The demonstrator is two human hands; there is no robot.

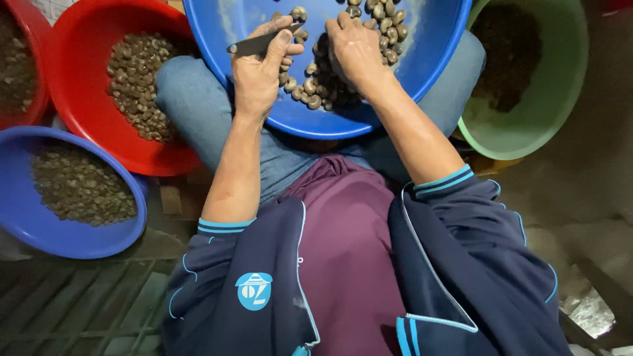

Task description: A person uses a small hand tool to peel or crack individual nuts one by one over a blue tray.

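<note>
Head view: five basins counted. One large blue basin (422, 79) rests on the lap at 12 o'clock, holding raw cashew nuts (316, 89). Left hand (260, 69) is closed around a dark slender tool (254, 45), tip pointing to 9 o'clock. Right hand (356, 49) is curled down among the nuts; what it grips cannot be told. Two red basins (86, 99) and one smaller blue basin (26, 217) sit at 9 to 10 o'clock, all holding nuts. One green basin (554, 99) sits at 2 o'clock.

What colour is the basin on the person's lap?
Blue, seen in the head view: the basin holds brownish nuts.
</note>
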